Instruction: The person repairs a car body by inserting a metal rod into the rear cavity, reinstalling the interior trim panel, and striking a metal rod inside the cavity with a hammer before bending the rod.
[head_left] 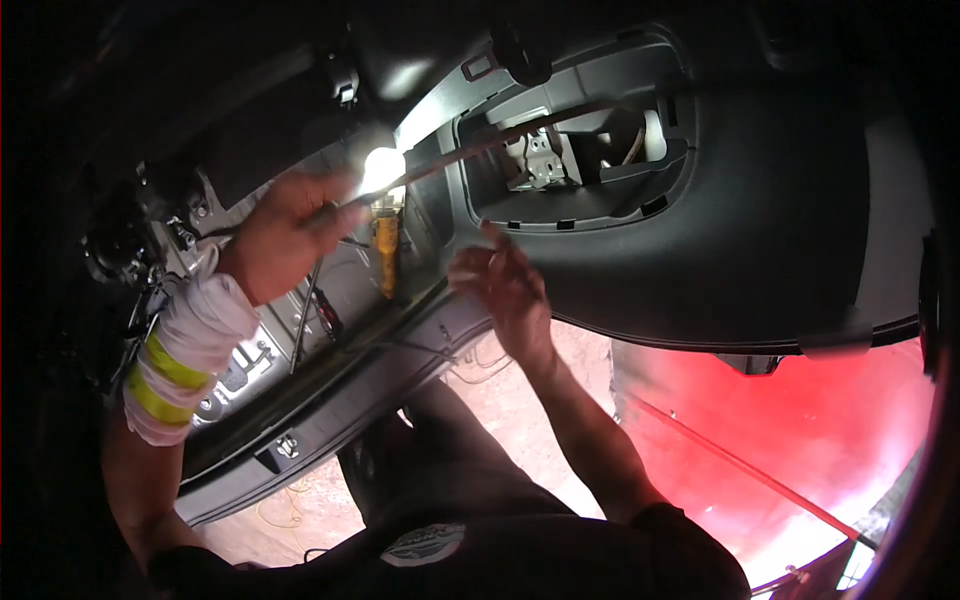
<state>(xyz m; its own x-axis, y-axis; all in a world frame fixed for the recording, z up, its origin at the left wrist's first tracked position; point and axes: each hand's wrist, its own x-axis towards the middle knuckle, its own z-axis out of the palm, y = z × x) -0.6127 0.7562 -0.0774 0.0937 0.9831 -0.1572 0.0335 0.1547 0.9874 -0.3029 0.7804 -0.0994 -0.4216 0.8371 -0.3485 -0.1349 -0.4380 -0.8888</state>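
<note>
My left hand [295, 225], its wrist wrapped in white cloth with yellow bands [170, 380], is closed around one end of a long, thin dark rod [480, 146]. The rod slants up to the right across an opening [575, 208] in the black side trim, and its far end fades into shadow. Metal brackets [545, 155] show inside that opening. Below the rod, my right hand [505, 285] is raised with fingers apart and partly bent, slightly blurred, holding nothing. Close to my left hand, a lit work lamp with a yellow handle [387, 250] glares brightly.
A red-and-black handled tool [325, 313] and a thin metal bar [304, 325] lie on the car's boot floor, behind the sill [330, 405]. A seat-belt buckle [480, 67] hangs above the opening. Beyond the trim, a slanting rod [750, 468] crosses a bright red surface [800, 430].
</note>
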